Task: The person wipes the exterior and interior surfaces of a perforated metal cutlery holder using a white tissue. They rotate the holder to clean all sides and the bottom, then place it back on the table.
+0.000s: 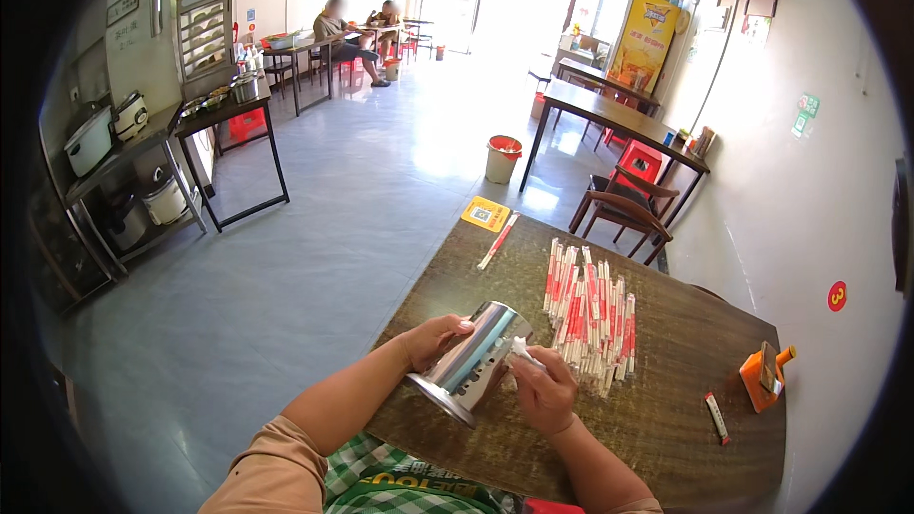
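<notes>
In the head view, the left hand [434, 339] has its fingers bent round the far side of a shiny metal cylinder [484, 347], thumb lying along its upper surface. The cylinder tilts, its flared base toward the person's body and its other end pointing away and to the right. The right hand [547, 392] is on the cylinder's right side, its fingers pinched closed on a crumpled white wipe [520, 350] held against or just beside the perforated wall. Whether the cylinder touches the tabletop cannot be told.

On the dark, wood-patterned tabletop [657, 447], a loose pile of chopstick packets [590, 319], red and pale, lies just beyond the right hand. A single packet [498, 242] lies apart near the left edge, beside a yellow card [486, 213]. Toward the right edge are an orange holder [761, 379] and a small white-and-red packet [717, 418].

Beyond lies a glossy grey floor [314, 276] with a red-rimmed bin [502, 160]. A wooden chair [624, 207] stands by a long table [619, 117] on the right; cookers [89, 141] sit on a metal rack at left. Two people [341, 36] sit at the far end.
</notes>
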### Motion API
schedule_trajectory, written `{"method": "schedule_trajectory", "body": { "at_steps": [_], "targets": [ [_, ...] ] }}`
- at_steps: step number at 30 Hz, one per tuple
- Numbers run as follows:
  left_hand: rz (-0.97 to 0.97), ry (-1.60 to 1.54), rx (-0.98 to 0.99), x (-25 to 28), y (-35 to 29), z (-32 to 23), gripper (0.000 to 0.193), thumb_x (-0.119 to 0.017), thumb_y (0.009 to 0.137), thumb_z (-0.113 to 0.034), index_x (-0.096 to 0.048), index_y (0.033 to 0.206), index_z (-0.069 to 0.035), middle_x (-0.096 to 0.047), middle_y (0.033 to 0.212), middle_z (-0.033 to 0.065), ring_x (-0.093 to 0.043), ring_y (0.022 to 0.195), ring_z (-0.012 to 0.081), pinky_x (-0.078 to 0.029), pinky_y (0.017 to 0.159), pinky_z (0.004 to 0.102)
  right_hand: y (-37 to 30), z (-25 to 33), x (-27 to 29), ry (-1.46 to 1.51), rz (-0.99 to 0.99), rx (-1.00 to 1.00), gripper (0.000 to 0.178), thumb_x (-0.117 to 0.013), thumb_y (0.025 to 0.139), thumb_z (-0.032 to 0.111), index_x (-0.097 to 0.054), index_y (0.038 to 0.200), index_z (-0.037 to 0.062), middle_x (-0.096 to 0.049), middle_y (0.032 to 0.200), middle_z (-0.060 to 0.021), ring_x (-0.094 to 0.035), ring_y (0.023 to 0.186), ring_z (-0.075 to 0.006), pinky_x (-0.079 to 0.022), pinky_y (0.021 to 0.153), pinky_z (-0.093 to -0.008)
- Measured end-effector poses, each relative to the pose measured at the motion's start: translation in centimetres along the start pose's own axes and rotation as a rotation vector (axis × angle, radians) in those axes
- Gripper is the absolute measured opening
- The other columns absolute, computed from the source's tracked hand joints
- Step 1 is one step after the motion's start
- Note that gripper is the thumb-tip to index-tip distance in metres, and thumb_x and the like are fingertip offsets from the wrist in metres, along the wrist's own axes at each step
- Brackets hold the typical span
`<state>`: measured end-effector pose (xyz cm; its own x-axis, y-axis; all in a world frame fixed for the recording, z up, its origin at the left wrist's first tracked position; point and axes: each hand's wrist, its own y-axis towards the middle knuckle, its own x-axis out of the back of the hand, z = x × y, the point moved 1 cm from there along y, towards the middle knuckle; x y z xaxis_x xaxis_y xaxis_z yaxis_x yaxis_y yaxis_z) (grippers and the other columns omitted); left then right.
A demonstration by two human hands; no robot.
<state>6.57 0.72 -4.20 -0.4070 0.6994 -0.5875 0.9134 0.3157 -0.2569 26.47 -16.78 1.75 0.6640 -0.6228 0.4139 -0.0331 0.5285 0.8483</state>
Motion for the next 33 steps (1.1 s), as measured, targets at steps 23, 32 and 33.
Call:
{"method": "schedule_trajectory", "body": {
  "at_steps": [23,32,33],
  "targets": [
    [-0.069,-0.198,0.069,-1.1,-0.2,-0.5,0.074,-0.08,0.09,-0.051,-0.065,0.139,0.003,-0.079,0.113,0.0228,-0.08,0.09,0.03,-0.068,0.081,0.0429,-0.2,0.4,-0.5,-0.178,0.147,0.148,0.028,-0.07,0.094,0.009,-0.079,0.121,0.0036,-0.074,0.12,-0.0136,-0.072,0.101,-0.0276,-0.063,0.091,-0.0407],
    [-0.06,-0.241,0.06,-2.4,-1.0,-1.1,0.068,-0.076,0.095,-0.046,-0.063,0.145,-0.001,-0.079,0.121,0.0207,-0.08,0.098,0.0301,-0.068,0.085,0.0444,0.4,-0.9,-0.2,-0.126,0.094,0.001,0.027,-0.069,0.096,0.002,-0.078,0.121,0.005,-0.072,0.119,-0.0165,-0.071,0.097,-0.0333,-0.062,0.085,-0.0431],
    [-0.035,-0.241,0.068,-2.3,-1.0,-1.1,0.068,-0.076,0.095,-0.046,-0.063,0.145,-0.001,-0.079,0.121,0.0207,-0.08,0.097,0.0298,-0.068,0.085,0.0441,0.9,-1.4,0.3,-0.121,0.064,-0.079,0.026,-0.066,0.099,0.002,-0.078,0.122,0.0047,-0.072,0.116,-0.0185,-0.071,0.098,-0.0374,-0.061,0.084,-0.0449]
  ]
}}
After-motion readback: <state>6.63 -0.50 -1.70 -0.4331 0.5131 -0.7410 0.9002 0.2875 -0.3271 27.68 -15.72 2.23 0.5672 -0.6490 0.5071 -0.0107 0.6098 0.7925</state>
